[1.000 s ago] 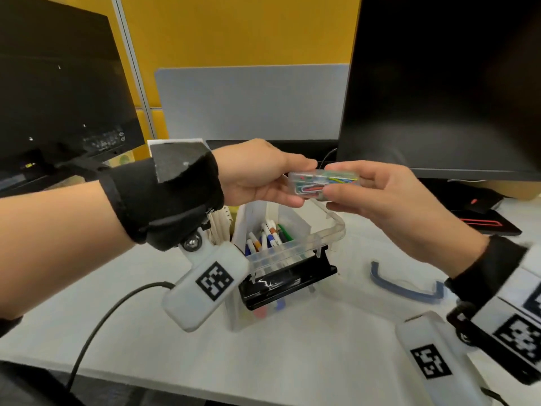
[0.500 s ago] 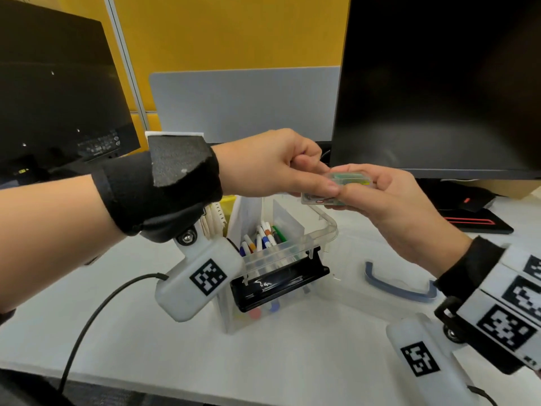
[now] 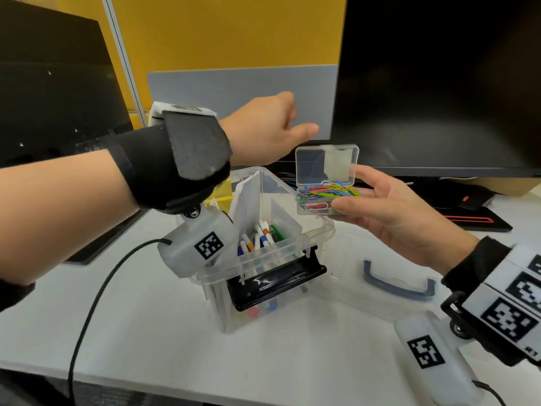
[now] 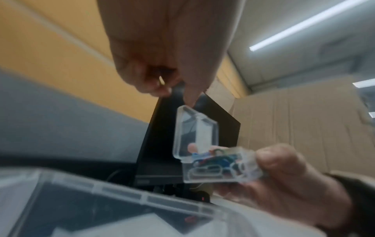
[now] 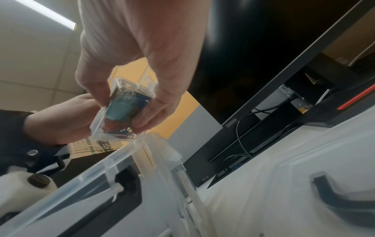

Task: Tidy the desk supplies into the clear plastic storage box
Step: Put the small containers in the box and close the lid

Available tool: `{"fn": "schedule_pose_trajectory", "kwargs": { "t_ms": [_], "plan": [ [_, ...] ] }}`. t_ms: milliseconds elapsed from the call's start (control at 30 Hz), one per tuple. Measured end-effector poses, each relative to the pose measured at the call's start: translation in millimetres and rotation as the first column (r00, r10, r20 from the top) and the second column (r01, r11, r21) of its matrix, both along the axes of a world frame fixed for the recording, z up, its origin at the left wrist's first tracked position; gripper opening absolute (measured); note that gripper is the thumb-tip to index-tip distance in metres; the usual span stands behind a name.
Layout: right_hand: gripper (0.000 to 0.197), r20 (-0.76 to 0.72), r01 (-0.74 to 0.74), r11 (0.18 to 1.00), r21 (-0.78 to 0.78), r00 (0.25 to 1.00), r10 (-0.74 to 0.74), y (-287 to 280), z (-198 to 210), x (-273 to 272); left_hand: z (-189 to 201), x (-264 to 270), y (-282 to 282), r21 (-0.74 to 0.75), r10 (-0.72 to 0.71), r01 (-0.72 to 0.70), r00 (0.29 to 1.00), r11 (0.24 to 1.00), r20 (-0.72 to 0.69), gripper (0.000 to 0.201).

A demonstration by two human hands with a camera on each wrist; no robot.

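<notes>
Clip case standing open above the storage box (image 3: pixel 263 253)

The right hand (image 3: pixel 404 227) is pinching the clear case (image 3: pixel 325 200), lid upright, coloured clips (image 3: pixel 328 191) heaped inside. The left hand (image 3: pixel 263 130) is hovering above, holding nothing; its wrist view alone shows fingers (image 4: pixel 154 83) loosely curled.

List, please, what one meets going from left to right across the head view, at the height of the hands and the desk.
Black cable → left hand → clear storage box → paper clip case → right hand → blue handle of the box lid.
</notes>
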State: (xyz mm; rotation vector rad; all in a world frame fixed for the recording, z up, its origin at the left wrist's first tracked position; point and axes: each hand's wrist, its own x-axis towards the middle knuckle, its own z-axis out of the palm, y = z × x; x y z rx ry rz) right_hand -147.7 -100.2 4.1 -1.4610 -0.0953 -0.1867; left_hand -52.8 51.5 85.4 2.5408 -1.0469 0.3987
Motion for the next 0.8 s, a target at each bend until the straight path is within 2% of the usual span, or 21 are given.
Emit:
{"fn": "schedule_pose_trajectory", "kwargs": {
  "t_ms": [67,100,167,233,300,400,467,500,567,667,800],
  "plan": [
    [0.070,-0.013,0.011,1.000,0.001,1.000,-0.011,-1,0,1,1,-5,-6,-0.014,-0.104,0.104,0.995,0.994,0.014,0.021],
    [0.071,-0.020,0.010,1.000,-0.003,1.000,-0.010,-1,-1,1,2,-8,-8,-0.012,-0.158,0.158,0.987,0.987,-0.036,0.021],
    [0.070,-0.021,0.001,1.000,-0.012,1.000,-0.001,-1,-1,2,1,-14,-10,0.029,-0.220,0.233,0.948,0.972,-0.231,0.022],
    [0.071,-0.031,0.011,1.000,0.013,0.999,-0.011,-2,-1,2,1,-18,-11,0.048,-0.253,0.308,0.851,0.950,-0.461,0.010],
    [0.072,-0.044,0.013,0.999,0.033,0.999,-0.012,-3,-1,2,3,-23,-10,0.001,-0.290,0.365,0.740,0.931,-0.607,0.004],
    [0.060,-0.032,-0.006,1.000,0.012,0.999,0.006,-4,-2,2,6,-25,-10,-0.070,-0.339,0.420,0.610,0.905,-0.716,0.014],
    [0.052,-0.026,-0.011,1.000,-0.015,1.000,0.011,-5,-1,1,6,-27,-9,-0.001,-0.313,0.477,0.576,0.879,-0.755,0.018],
    [0.050,-0.024,-0.013,0.999,-0.029,1.000,0.012,-5,-1,0,6,-28,-9,0.060,-0.285,0.494,0.592,0.867,-0.754,0.020],
    [0.049,-0.024,-0.012,0.999,-0.041,1.000,0.011,-7,-1,0,6,-25,-11,0.160,-0.245,0.471,0.684,0.867,-0.687,0.026],
    [0.054,-0.035,0.000,0.999,-0.045,0.999,-0.001,-8,-3,1,5,-20,-13,0.166,-0.272,0.408,0.810,0.898,-0.520,0.032],
    [0.056,-0.044,-0.003,0.999,-0.040,0.999,0.001,-9,-3,1,3,-18,-13,0.179,-0.303,0.396,0.868,0.901,-0.394,0.031]
  ]
}}
